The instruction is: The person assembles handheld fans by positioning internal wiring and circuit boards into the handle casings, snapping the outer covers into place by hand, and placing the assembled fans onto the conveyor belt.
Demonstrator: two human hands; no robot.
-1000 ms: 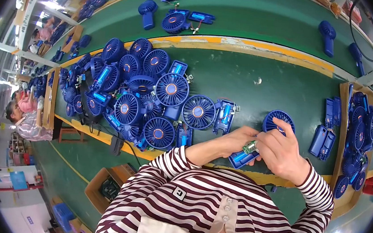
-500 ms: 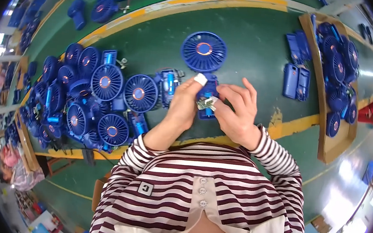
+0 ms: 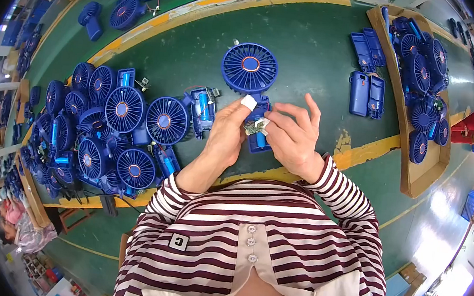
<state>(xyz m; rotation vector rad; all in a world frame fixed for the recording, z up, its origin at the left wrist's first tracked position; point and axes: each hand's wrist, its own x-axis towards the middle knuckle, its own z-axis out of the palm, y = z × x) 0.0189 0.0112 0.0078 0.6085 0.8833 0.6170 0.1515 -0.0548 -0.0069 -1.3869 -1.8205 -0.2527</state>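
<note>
In front of me a blue handheld fan (image 3: pixel 250 67) lies with its round grille pointing away and its opened handle toward me. My left hand (image 3: pixel 226 130) is closed on the left side of the handle, a white wrap round one fingertip. My right hand (image 3: pixel 294 135) pinches with thumb and forefinger at a small green circuit board (image 3: pixel 252 127) over the handle; its other fingers are partly raised. Below the board a blue cylindrical battery (image 3: pixel 260 141) shows in the handle. The fingers hide part of the board and any wires.
Many blue fans (image 3: pixel 121 108) are heaped on the green table (image 3: pixel 308 58) at left, some with opened handles. Blue handle shells (image 3: pixel 366 95) lie at right, beside a cardboard tray (image 3: pixel 408 176) holding more fans. A yellow stripe (image 3: pixel 362 151) runs along the near edge.
The whole view has shifted slightly, so the table's things sit a little further left. Both hands stay at the fan handle; the right fingers have shifted only slightly at the board.
</note>
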